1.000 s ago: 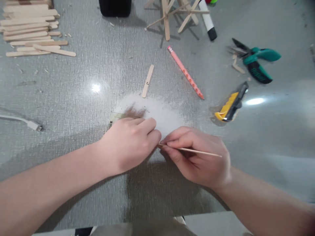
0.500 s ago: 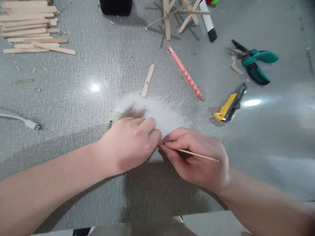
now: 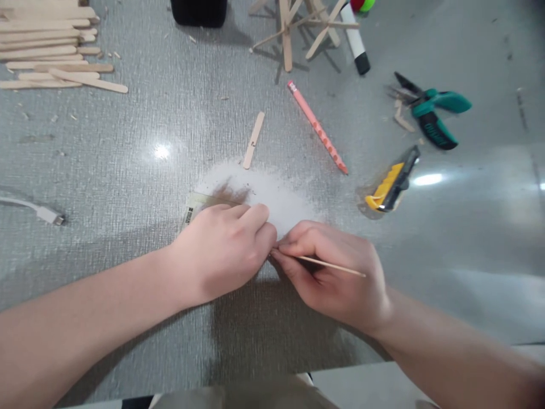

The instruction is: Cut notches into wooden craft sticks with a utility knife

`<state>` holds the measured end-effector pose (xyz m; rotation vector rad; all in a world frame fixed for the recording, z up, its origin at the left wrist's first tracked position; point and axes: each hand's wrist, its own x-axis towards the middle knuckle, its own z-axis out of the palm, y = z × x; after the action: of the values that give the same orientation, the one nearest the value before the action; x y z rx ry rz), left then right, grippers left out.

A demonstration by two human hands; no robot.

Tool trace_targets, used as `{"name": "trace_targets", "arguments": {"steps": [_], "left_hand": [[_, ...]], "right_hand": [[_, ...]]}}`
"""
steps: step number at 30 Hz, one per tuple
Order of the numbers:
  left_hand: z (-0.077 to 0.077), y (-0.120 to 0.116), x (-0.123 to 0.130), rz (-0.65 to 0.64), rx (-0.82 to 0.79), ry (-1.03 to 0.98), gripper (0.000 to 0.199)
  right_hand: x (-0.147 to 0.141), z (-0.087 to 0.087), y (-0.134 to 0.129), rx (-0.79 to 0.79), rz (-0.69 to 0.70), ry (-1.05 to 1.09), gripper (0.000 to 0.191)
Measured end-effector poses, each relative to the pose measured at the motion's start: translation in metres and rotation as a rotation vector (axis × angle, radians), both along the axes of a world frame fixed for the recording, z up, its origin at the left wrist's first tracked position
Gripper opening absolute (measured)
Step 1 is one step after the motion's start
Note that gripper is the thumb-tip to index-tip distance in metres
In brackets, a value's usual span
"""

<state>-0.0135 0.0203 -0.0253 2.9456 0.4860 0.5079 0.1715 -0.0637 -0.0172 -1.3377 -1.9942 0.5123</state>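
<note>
My right hand [image 3: 336, 272] pinches a thin wooden craft stick [image 3: 334, 265], seen edge-on, between thumb and fingers. The stick's near end slants out across my palm, while its other end runs up against my left hand [image 3: 225, 250]. That left hand is closed, knuckles up, its fingertips hidden beneath it. Under it lies a thin pale sheet with black print [image 3: 192, 207], mostly covered. White powder [image 3: 281, 199] with a brownish smear spreads on the table just beyond both hands. A short craft stick with a dark mark [image 3: 254, 140] lies past the powder.
Beyond are a pink pencil [image 3: 319, 128], a yellow utility knife [image 3: 392, 180], green-handled pliers [image 3: 440, 108] and a white marker [image 3: 356, 42]. A stick structure [image 3: 286, 40] and a black object [image 3: 198, 12] stand at the back. Piled craft sticks [image 3: 46, 48] and a white cable [image 3: 50, 215] lie left.
My right hand and the craft stick in it have shifted slightly left, toward my left hand. The whole view has drifted a little; my left hand holds its place.
</note>
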Motion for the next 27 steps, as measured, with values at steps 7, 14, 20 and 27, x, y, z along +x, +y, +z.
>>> {"name": "trace_targets", "arguments": {"steps": [7,14,20,27], "left_hand": [[0.000,0.000,0.000,-0.003,-0.007,0.020,0.024],[0.002,0.000,-0.002,0.000,-0.049,0.057,0.023],[0.003,0.002,-0.003,-0.003,-0.074,0.041,0.024],[0.002,0.001,-0.002,-0.009,-0.060,0.017,0.026]], "right_hand": [[-0.001,0.001,-0.001,-0.013,0.006,-0.011,0.024],[0.007,-0.003,0.002,-0.089,-0.016,0.167,0.018],[0.009,-0.006,0.003,-0.049,0.014,0.177,0.019],[0.003,-0.002,0.000,-0.027,0.009,0.071,0.021]]}}
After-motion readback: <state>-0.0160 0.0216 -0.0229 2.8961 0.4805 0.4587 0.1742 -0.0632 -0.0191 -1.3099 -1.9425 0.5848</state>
